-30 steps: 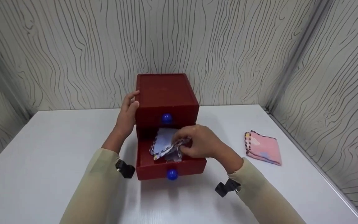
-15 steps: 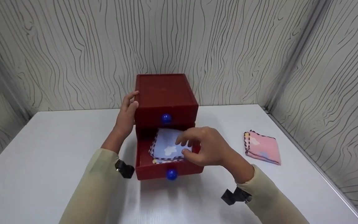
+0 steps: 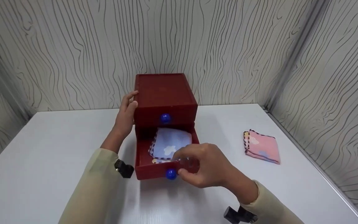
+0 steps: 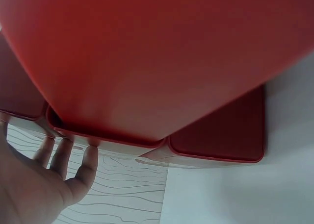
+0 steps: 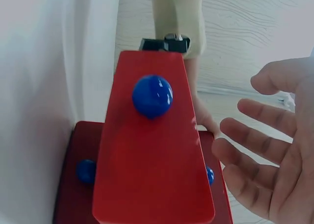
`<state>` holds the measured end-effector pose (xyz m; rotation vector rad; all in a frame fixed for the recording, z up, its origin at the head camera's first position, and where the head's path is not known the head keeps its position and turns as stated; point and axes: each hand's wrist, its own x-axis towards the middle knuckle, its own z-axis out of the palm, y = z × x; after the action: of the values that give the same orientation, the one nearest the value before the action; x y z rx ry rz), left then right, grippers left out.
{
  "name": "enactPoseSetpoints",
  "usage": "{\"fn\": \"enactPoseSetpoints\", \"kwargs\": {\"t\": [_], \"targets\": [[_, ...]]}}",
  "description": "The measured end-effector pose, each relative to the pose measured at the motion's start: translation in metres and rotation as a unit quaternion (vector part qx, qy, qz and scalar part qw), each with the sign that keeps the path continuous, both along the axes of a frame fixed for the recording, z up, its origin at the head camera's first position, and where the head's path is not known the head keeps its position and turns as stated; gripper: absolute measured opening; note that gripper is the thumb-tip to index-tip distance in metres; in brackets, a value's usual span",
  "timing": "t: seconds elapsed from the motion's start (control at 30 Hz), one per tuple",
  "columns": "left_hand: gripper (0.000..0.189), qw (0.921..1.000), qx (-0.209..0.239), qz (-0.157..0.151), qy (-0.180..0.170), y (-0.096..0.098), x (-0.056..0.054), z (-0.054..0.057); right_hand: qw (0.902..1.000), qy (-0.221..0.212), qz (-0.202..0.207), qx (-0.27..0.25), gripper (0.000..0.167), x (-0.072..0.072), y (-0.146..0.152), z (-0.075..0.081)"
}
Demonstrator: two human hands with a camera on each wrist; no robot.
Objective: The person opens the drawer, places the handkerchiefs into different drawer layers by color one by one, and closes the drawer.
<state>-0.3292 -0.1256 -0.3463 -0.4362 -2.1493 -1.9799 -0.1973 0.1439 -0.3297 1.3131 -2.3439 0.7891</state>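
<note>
A red drawer box (image 3: 163,90) stands on the white table, its middle drawer (image 3: 154,171) pulled out. Inside lies a folded light-blue cloth (image 3: 171,140) with a white motif and checkered edging; a pale, yellow-marked edge (image 3: 158,161) shows beneath it. My left hand (image 3: 125,119) rests its fingers along the box's left side, also seen in the left wrist view. Close to the drawer's blue knob (image 3: 171,174), my right hand (image 3: 208,165) holds nothing, thumb and fingers bent and apart. In the right wrist view the same hand (image 5: 274,145) is beside the drawer front (image 5: 152,160).
A folded pink cloth (image 3: 263,147) with checkered edging lies on the table at the right. The closed top drawer has its own blue knob (image 3: 165,118), and a lower knob (image 5: 87,171) shows in the right wrist view. Wood-grain panels (image 3: 166,37) stand behind and beside the table.
My right hand has let go of the cloth in the drawer and moved toward the front, down by the knob. The blue cloth now lies flat. My left hand has stayed on the box.
</note>
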Motion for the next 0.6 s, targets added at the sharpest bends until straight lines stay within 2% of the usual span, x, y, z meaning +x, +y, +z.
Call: {"fn": "enactPoseSetpoints", "kwargs": {"t": [0.17, 0.4, 0.6], "targets": [[0.046, 1.0, 0.005, -0.006, 0.002, 0.001, 0.0, 0.0, 0.9999, -0.016, -0.006, 0.001, 0.02, 0.01, -0.003, -0.008], [0.047, 0.9999, 0.006, -0.01, 0.004, 0.0, -0.001, -0.001, 0.9953, -0.044, -0.044, 0.075, 0.024, 0.018, -0.008, -0.021], [0.047, 1.0, -0.006, -0.006, 0.0, -0.001, -0.001, -0.001, 0.9917, -0.033, -0.053, 0.112, 0.027, 0.018, -0.012, -0.03]]}}
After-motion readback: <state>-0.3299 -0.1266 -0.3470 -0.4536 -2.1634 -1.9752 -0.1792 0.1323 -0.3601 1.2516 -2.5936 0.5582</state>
